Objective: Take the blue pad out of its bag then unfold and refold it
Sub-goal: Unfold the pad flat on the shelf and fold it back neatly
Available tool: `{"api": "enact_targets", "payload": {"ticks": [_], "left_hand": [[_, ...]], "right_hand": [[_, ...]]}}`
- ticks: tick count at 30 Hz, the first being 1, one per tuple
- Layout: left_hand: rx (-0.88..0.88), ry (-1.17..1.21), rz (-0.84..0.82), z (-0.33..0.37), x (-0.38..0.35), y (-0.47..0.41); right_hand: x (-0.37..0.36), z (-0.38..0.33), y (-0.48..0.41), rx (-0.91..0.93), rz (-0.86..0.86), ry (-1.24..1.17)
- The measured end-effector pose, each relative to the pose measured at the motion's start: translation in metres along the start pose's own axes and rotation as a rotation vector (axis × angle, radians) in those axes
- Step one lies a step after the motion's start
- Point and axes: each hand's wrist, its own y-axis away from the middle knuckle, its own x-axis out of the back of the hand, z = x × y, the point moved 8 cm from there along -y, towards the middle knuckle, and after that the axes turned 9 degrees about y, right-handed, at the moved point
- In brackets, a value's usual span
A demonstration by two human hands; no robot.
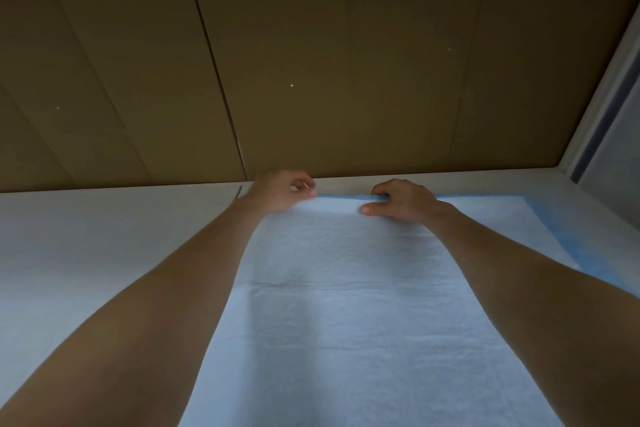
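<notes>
The blue pad (346,288) lies spread on the white table, its quilted white face up and its blue border showing along the far and right edges. Both my arms reach across it to its far edge. My left hand (282,192) sits at the pad's far left corner with fingers curled and pinched on the corner. My right hand (401,201) grips the blue far edge, fingers over it and thumb pressed on the white face. No bag is in view.
The white table (86,236) runs up to a brown panelled wall (311,62) just behind the pad's far edge. A white frame with a glass pane (609,121) stands at the right.
</notes>
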Motion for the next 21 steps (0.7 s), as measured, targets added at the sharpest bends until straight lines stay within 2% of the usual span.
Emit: {"api": "enact_targets", "payload": {"ticks": [2, 4, 10, 21], "left_hand": [[-0.020, -0.001, -0.176, 0.001, -0.024, -0.006], [-0.022, -0.024, -0.234, -0.004, -0.033, -0.011], [0.088, -0.162, -0.196, -0.020, -0.024, -0.013], [0.245, -0.471, -0.259, -0.034, -0.048, -0.003]], "right_hand": [[-0.001, 0.001, 0.000, -0.004, -0.008, -0.002], [-0.001, 0.004, 0.000, -0.015, -0.007, 0.002], [-0.006, 0.015, 0.002, -0.120, -0.028, 0.036], [-0.025, 0.017, -0.002, -0.128, -0.076, 0.101]]}}
